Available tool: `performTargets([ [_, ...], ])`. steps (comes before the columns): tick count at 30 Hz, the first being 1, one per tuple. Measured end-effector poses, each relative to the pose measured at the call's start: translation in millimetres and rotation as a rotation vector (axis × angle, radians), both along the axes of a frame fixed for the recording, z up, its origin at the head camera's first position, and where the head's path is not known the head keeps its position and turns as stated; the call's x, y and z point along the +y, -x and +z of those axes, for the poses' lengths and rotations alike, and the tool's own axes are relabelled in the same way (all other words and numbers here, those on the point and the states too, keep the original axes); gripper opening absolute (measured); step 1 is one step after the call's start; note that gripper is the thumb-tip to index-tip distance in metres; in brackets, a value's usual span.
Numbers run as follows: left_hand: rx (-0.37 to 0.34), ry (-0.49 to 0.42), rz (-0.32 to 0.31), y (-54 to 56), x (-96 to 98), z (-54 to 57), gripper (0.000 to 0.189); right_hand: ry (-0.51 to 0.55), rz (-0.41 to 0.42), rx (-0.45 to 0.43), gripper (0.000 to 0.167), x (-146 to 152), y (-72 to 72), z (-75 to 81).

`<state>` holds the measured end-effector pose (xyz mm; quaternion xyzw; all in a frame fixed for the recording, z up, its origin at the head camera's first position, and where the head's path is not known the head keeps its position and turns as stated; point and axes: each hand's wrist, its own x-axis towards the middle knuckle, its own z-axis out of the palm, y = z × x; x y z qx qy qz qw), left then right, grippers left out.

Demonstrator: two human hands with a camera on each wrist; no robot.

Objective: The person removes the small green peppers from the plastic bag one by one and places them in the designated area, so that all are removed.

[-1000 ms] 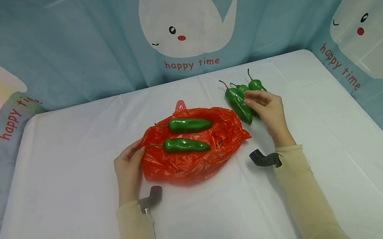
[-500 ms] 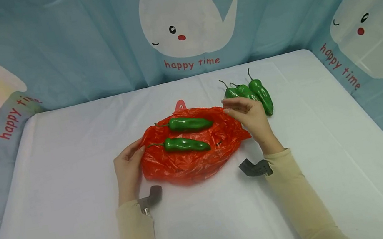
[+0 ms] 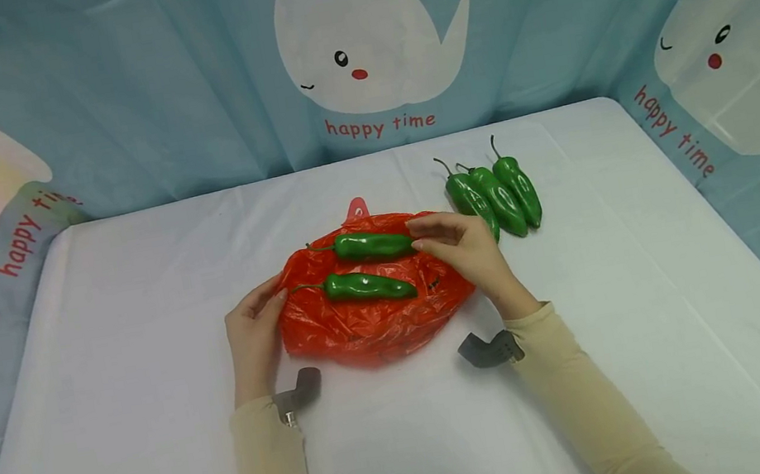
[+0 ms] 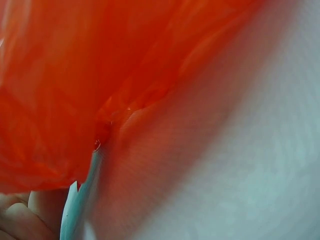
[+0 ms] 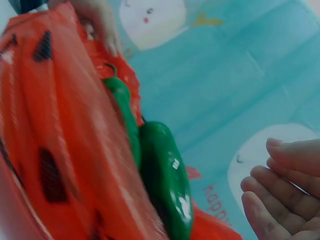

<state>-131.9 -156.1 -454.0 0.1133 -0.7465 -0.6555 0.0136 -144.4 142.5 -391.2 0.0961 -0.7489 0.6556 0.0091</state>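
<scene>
A red plastic bag (image 3: pixel 366 336) lies crumpled on the table with two long green peppers on it, an upper pepper (image 3: pixel 370 246) and a lower pepper (image 3: pixel 366 286). My left hand (image 3: pixel 256 333) pinches the bag's left edge between thumb and fingers. In the left wrist view the bag hides most of that hand (image 4: pixel 25 220). Over the bag's right side is my right hand (image 3: pixel 469 251), its fingertips near the upper pepper's tip. The right wrist view shows this hand (image 5: pixel 285 200) with relaxed fingers, apart from the peppers and holding nothing.
Behind the right hand, several green peppers lie side by side: a left pepper (image 3: pixel 469 193), a middle pepper (image 3: pixel 498 200) and a right pepper (image 3: pixel 522 192). A white cloth covers the table (image 3: pixel 128 355). A blue whale-print curtain (image 3: pixel 190 93) hangs along the back and sides.
My right hand has moved left and slightly toward me, from above the group of peppers to the upper pepper's tip over the bag. The left hand, bag and peppers stay put.
</scene>
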Motion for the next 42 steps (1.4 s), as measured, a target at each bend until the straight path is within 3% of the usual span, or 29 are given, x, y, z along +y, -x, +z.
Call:
performTargets([
  [13,0.007,-0.01,-0.001,0.5,-0.3,0.4,0.033,-0.141,0.095,-0.034,0.029,-27,-6.9,-15.1],
  [31,-0.003,-0.007,-0.008,1.2,-1.1,-0.6,0.034,-0.231,0.131,-0.004,0.033,-34,-6.9,-29.6],
  [42,-0.018,-0.008,-0.009,1.7,-1.0,0.2,0.034,-0.354,0.147,0.006,0.033,-37,-5.8,-36.2],
])
